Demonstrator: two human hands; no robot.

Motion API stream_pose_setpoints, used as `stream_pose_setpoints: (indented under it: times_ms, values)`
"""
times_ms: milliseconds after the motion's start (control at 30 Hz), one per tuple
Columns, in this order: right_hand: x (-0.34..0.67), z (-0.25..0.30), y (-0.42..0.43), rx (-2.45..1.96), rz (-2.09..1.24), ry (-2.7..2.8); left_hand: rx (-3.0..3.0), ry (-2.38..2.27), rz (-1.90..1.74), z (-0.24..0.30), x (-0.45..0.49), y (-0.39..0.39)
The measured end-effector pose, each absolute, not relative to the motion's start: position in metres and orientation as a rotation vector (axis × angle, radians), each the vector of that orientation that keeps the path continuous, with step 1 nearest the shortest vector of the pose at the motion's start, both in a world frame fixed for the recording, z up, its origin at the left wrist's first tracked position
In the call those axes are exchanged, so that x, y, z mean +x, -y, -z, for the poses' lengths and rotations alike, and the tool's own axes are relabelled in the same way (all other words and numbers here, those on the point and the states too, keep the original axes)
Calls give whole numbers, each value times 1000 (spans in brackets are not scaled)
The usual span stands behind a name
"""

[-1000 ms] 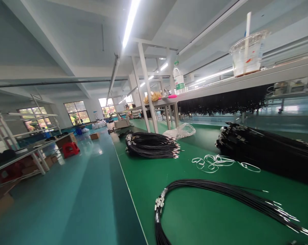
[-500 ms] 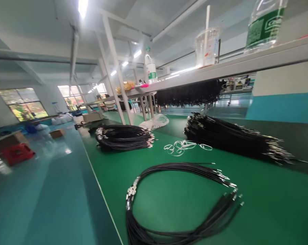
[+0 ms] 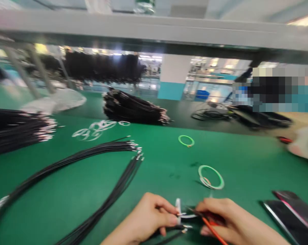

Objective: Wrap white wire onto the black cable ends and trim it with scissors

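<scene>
My left hand (image 3: 154, 216) is closed in a pinch on a short white strip (image 3: 178, 207) and the black cables (image 3: 178, 227) beneath it, whose pale ends stick out to the right. Facing it, my right hand (image 3: 221, 217) is wrapped round a red-handled tool (image 3: 212, 229) with thin dark tips, scissors or cutters; blur hides which. The tool's tips are close to the white strip. Just beyond the right hand lies a green and white ring of wire (image 3: 210, 177), and farther back a smaller bright green ring (image 3: 186, 141).
A curved bundle of black cables (image 3: 72, 161) lies at the left, with white loops (image 3: 95, 130) behind it. Thick black cable bundles sit at the far left (image 3: 16, 127) and back (image 3: 133, 107). Phone-like dark slabs (image 3: 287, 217) lie at the right. A shelf (image 3: 154, 32) spans overhead.
My view has swung right and down, so the cable bundles now appear farther left. Both hands have come into view, holding the white strip with cables and the red-handled tool.
</scene>
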State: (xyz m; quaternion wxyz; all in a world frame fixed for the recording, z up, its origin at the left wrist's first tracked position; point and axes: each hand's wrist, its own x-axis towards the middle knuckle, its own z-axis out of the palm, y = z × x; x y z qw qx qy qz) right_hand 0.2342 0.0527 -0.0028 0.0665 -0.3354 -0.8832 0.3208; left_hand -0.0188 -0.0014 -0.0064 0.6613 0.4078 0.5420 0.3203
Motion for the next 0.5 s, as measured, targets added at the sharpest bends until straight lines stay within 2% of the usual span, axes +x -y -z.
stream_pose_setpoints:
  times_ms: [133, 500]
  values:
    - [211, -44, -60, -1084, -1056, 2755, 951, -1183, -671, 19, -23, -6]
    - [212, -33, -56, -870, -1035, 2861, 1023, -1199, -593, 13, -21, -6]
